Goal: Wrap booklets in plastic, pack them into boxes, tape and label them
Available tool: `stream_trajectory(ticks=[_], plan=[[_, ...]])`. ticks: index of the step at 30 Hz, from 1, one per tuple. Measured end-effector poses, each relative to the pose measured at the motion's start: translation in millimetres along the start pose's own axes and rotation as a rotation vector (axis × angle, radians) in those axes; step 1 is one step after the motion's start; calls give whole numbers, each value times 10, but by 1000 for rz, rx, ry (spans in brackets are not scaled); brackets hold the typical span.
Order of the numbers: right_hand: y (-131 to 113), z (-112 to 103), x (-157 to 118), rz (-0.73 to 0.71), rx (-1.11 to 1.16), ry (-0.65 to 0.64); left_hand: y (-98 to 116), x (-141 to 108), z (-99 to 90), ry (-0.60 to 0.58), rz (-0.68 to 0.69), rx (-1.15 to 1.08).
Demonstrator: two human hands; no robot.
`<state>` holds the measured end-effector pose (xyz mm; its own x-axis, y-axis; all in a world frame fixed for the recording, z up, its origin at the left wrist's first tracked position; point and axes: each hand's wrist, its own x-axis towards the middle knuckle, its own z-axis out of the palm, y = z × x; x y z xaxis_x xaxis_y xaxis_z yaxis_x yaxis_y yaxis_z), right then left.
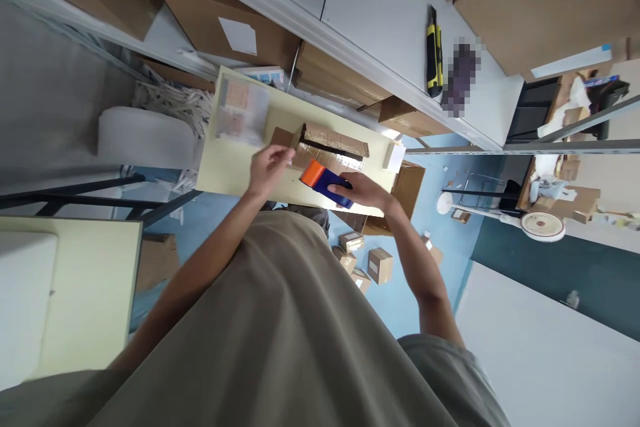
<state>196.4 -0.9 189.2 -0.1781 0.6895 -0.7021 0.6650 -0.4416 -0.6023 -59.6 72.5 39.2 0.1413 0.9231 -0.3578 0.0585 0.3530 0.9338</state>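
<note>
On the pale yellow table [235,163] lies a long brown cardboard box [325,147], with a dark gap along its upper edge and shiny clear tape on its side. My right hand [367,190] grips a blue-and-orange tape dispenser [325,181] just on the near side of the box, its orange end pointing left. By the box's left end is my left hand [270,169], thumb and fingers drawn together near a flap. Whatever may be between those fingertips is too small to make out.
Clear plastic sheets with paper [243,107] lie on the table's left part. A yellow-and-black utility knife [434,53] rests on the white shelf [380,20] above, over several large cartons. Small boxes [380,265] and a white fan [543,225] stand at the right.
</note>
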Motion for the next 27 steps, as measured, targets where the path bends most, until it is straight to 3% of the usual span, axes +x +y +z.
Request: stream_trajectory(ticks=[2,6,12,19,27], plan=[[-38,-272,-121,56,-42,-50,-26,88,-39,57,-6,-38],[-161,-814,-258,124,-63,-85,-31,258,79,27,-20,-118],[-325,-1293,50,109,-149,-82,-68,474,346,51,-65,-211],[-385,-1280,604,9,-198,-163,-477,678,302,136,-234,-245],[-528,-1122,839,-63,-168,10,-841,702,476,116,-310,-257]])
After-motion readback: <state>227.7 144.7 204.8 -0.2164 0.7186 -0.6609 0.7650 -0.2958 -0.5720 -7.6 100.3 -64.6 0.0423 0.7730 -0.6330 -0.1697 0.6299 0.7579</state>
